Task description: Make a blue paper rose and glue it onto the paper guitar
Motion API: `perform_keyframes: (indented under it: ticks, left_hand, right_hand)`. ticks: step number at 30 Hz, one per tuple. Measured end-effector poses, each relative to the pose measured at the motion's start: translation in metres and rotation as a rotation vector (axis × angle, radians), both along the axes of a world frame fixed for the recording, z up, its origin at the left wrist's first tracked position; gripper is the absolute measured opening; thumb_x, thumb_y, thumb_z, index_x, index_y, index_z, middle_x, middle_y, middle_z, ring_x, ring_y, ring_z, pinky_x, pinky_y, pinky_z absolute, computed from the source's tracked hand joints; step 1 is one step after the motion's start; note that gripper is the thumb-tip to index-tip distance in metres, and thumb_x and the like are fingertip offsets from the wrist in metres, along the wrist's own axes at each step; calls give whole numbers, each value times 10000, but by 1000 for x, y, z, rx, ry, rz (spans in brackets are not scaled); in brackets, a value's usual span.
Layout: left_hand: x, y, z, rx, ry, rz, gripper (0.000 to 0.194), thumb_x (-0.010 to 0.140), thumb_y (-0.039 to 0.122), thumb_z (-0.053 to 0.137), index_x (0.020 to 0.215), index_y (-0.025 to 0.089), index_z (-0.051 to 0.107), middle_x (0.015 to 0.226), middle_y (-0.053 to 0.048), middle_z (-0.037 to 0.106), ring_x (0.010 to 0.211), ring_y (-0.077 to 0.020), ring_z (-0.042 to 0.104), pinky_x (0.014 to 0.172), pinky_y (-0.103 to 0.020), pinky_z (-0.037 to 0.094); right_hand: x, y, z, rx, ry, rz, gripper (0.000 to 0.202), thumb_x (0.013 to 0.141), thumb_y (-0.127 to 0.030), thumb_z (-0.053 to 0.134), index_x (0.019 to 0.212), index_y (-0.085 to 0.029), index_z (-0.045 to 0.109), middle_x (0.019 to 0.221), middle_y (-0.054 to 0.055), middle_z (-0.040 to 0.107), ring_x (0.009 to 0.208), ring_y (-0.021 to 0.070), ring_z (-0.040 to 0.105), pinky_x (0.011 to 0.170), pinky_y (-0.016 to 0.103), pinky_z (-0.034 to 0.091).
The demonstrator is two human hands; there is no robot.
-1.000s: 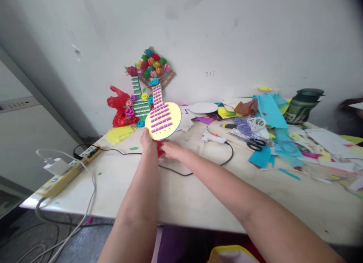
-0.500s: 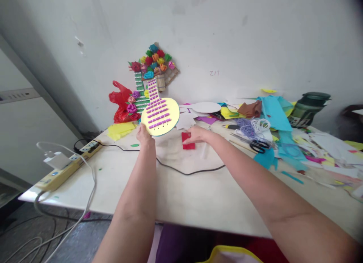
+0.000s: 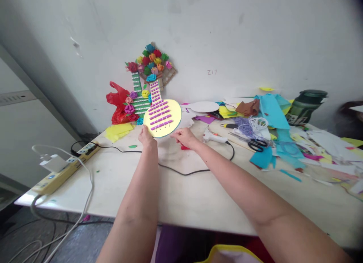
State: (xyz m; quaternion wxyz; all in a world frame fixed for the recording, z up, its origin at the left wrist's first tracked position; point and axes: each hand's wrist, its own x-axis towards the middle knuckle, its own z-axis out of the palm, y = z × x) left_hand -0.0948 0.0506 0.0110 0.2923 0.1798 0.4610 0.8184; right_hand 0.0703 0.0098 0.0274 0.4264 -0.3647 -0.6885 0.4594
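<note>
A yellow paper guitar shape (image 3: 176, 113) with purple bars across it stands raised over the table, its round body toward me. My left hand (image 3: 146, 136) grips the lower left of that body. At its lower right edge is my right hand (image 3: 184, 136), fingers pinched together; whether they hold the edge or something small is hidden. A red piece (image 3: 185, 147) lies under my right hand, mostly covered by it. Just right of that hand, a white glue gun (image 3: 215, 136) rests on the table.
Behind stand paper flowers (image 3: 153, 58) and a red bag (image 3: 119, 100). Scissors (image 3: 257, 145), yarn (image 3: 246, 127), blue paper (image 3: 270, 108) and a dark bottle (image 3: 306, 106) are at the right. A power strip (image 3: 66, 168) sits left; a black cord crosses the table.
My right hand has left the red piece and moved left to the guitar's lower edge, fingers now pinched. The glue gun has come into clear view. The guitar shape has shifted slightly right.
</note>
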Motion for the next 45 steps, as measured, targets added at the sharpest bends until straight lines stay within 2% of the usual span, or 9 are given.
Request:
perform_keyframes:
  ticks: [5, 10, 15, 20, 25, 31, 36, 41, 45]
  left_hand:
    - [-11, 0, -5, 64, -62, -8, 371, 729, 317, 559, 1046, 127, 586, 944, -82, 657, 824, -158, 644, 642, -225, 526]
    - [-18, -1, -5, 58, -85, 27, 374, 715, 321, 573, 1035, 126, 586, 961, -88, 651, 839, -165, 644, 643, -228, 530]
    - [-16, -3, -4, 83, -67, 5, 317, 728, 298, 575, 989, 119, 603, 888, -87, 661, 860, -181, 638, 676, -251, 535]
    - [-15, 0, -9, 162, -33, -77, 252, 716, 280, 599, 903, 111, 608, 853, -84, 662, 823, -190, 643, 704, -301, 540]
    - [-22, 3, -10, 176, -74, -8, 238, 718, 261, 594, 892, 98, 606, 888, -101, 653, 824, -195, 640, 712, -316, 537]
    - [-32, -1, -8, 103, -85, 92, 300, 731, 290, 588, 964, 102, 605, 967, -107, 638, 851, -173, 629, 725, -287, 529]
    - [-29, 2, -9, 106, -82, 62, 333, 719, 318, 599, 967, 96, 608, 987, -116, 634, 831, -175, 631, 685, -268, 528]
    - [-17, 4, -5, 86, -82, 42, 328, 717, 302, 595, 977, 103, 614, 962, -104, 641, 806, -173, 634, 644, -249, 521]
    - [-17, 1, -1, 53, -106, 69, 334, 747, 307, 562, 999, 90, 597, 973, -112, 633, 815, -175, 635, 656, -262, 525]
  right_hand:
    - [17, 1, 5, -110, 157, -42, 232, 731, -324, 593, 586, -149, 551, 395, -81, 372, 324, 33, 284, 329, 173, 208]
    - [35, 13, 11, -136, 570, -349, 316, 794, -412, 532, 601, -180, 436, 425, -90, 340, 317, 29, 275, 307, 154, 222]
    - [29, 20, 12, -170, 324, -181, 408, 774, -542, 519, 701, -142, 538, 600, 21, 583, 405, 63, 484, 375, 185, 413]
    - [18, 13, 13, -91, 99, -62, 412, 778, -507, 542, 586, -143, 508, 461, -10, 521, 352, 48, 432, 343, 159, 348]
    - [26, 15, 8, -57, 206, -117, 356, 822, -332, 529, 522, -155, 455, 381, -54, 433, 301, 34, 349, 304, 157, 256]
    - [34, 22, 6, -139, 510, -310, 233, 839, -246, 483, 630, -147, 508, 477, -41, 513, 335, 36, 408, 339, 157, 338]
    - [10, 13, 0, -293, 416, -134, 68, 774, -185, 547, 756, -131, 583, 625, 14, 627, 402, 66, 514, 415, 194, 444]
    - [-25, -3, -7, -426, 350, 236, 113, 698, -67, 553, 791, -128, 570, 604, 0, 610, 471, 105, 569, 511, 261, 511]
    - [-30, -11, -3, -289, 219, 142, 153, 761, -249, 582, 666, -130, 569, 407, -82, 391, 316, 32, 345, 325, 161, 328]
